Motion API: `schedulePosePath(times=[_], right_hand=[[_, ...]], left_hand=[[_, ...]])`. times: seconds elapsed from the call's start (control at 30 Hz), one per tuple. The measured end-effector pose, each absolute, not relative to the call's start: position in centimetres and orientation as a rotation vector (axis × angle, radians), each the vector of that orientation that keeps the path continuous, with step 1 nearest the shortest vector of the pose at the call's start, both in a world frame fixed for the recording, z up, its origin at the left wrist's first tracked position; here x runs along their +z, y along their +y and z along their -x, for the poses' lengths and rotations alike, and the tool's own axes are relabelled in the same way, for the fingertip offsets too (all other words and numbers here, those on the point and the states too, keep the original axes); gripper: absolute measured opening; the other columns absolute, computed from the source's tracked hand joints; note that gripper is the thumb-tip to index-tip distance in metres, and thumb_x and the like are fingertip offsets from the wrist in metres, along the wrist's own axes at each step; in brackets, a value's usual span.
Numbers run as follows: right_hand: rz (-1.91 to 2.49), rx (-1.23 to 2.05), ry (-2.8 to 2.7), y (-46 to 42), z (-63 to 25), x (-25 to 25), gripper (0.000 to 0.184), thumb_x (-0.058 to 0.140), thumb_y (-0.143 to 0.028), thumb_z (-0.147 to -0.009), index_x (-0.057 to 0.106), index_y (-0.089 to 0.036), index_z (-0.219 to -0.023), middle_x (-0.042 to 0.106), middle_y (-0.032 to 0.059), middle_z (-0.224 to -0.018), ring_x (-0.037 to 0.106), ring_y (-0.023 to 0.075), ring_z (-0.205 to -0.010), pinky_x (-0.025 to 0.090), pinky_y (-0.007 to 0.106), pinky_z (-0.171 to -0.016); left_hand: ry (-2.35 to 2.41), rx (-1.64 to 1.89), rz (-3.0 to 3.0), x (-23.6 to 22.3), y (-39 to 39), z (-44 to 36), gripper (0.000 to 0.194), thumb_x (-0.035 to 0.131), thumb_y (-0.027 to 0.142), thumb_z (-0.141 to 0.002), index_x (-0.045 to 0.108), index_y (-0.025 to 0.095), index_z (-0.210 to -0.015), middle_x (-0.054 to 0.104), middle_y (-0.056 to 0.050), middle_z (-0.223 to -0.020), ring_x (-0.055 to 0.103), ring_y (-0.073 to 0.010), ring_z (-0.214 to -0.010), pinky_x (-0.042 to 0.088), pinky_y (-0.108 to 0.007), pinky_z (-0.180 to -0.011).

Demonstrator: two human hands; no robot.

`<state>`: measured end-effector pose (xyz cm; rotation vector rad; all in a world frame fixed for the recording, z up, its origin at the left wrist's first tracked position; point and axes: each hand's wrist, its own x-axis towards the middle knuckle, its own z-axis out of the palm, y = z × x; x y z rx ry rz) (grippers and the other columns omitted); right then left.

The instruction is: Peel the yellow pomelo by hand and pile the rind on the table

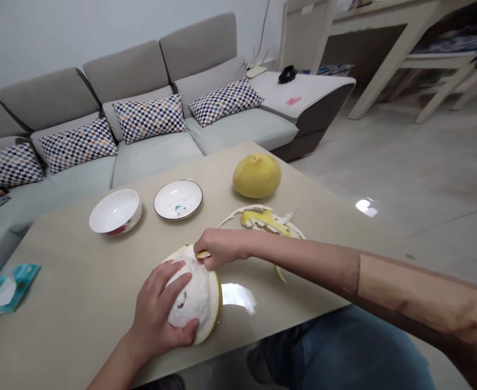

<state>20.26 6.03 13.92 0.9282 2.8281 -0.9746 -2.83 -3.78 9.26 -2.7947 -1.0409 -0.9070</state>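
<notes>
Currently holding a partly peeled pomelo (200, 295) on the table (79, 298) with the left hand (155, 303) spread over its white pith (191, 311), and clenching a bit of yellow peel (203, 254) at its far edge in the right hand (221, 248).

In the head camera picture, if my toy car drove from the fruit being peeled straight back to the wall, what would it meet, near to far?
The partly peeled fruit, then the white plate, the pale sofa seat, a checkered cushion, the grey backrest, the wall.
</notes>
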Motion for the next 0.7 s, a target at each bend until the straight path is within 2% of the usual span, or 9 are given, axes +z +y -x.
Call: schedulePosePath(times=[0.13, 0.23, 0.37, 0.5, 0.57, 0.7], right_hand=[[-0.956, -1.179, 2.823, 5.6, -21.6, 13.6, 0.026, 0.062, -0.025, -0.081, 0.072, -0.016, -0.102, 0.069, 0.0030, -0.087, 0.056, 0.0124, -0.071, 0.041, 0.021, -0.069], [-1.018, -1.166, 2.775, 5.1, -21.8, 13.7, 0.035, 0.067, -0.026, -0.075, 0.070, -0.016, -0.109, 0.070, 0.0054, -0.093, 0.059, 0.0148, -0.074, 0.043, 0.023, -0.070], [-1.027, -1.058, 2.778, 5.0, -20.9, 13.5, 0.035, 0.069, -0.024, -0.071, 0.070, -0.016, -0.105, 0.069, 0.0055, -0.088, 0.056, 0.0157, -0.071, 0.041, 0.023, -0.063], [-1.117, -0.990, 2.767, 5.4, -20.0, 12.8, 0.017, 0.063, -0.019, -0.075, 0.071, -0.014, -0.088, 0.069, 0.0051, -0.079, 0.054, 0.0151, -0.065, 0.037, 0.024, -0.058], [-1.147, -1.102, 2.761, 5.4, -20.1, 12.3, 0.016, 0.057, -0.015, -0.077, 0.072, -0.016, -0.084, 0.069, 0.0028, -0.077, 0.055, 0.0144, -0.066, 0.039, 0.023, -0.061], [-1.393, -1.438, 2.776, 5.2, -21.8, 11.2, 0.026, 0.050, -0.014, -0.079, 0.072, -0.020, -0.090, 0.072, -0.0003, -0.089, 0.062, 0.0142, -0.080, 0.045, 0.022, -0.075]], left_hand=[[-1.045, -0.925, 2.778, 8.9, -3.9, 3.3, 0.062, 0.063, 0.043, -0.076, 0.047, 0.022, -0.132, 0.055, -0.016, -0.132, 0.054, -0.0322, -0.122, 0.049, -0.049, -0.099], [-1.035, -0.925, 2.800, 8.7, -3.9, 3.5, 0.064, 0.065, 0.043, -0.075, 0.047, 0.021, -0.133, 0.053, -0.016, -0.133, 0.053, -0.0330, -0.123, 0.048, -0.050, -0.101], [-1.042, -0.922, 2.813, 8.7, -3.9, 3.2, 0.067, 0.067, 0.042, -0.074, 0.046, 0.020, -0.134, 0.051, -0.017, -0.134, 0.051, -0.0341, -0.124, 0.046, -0.051, -0.102], [-1.028, -0.904, 2.820, 8.7, -4.0, 3.0, 0.069, 0.068, 0.042, -0.073, 0.045, 0.022, -0.135, 0.052, -0.016, -0.135, 0.051, -0.0340, -0.124, 0.046, -0.052, -0.102], [-1.020, -0.916, 2.822, 8.6, -4.1, 3.1, 0.069, 0.067, 0.043, -0.073, 0.045, 0.023, -0.136, 0.051, -0.015, -0.135, 0.050, -0.0341, -0.124, 0.045, -0.052, -0.103], [-1.074, -0.994, 2.823, 8.1, -4.3, 4.1, 0.069, 0.066, 0.044, -0.075, 0.043, 0.025, -0.137, 0.050, -0.015, -0.136, 0.049, -0.0340, -0.126, 0.044, -0.052, -0.104]])
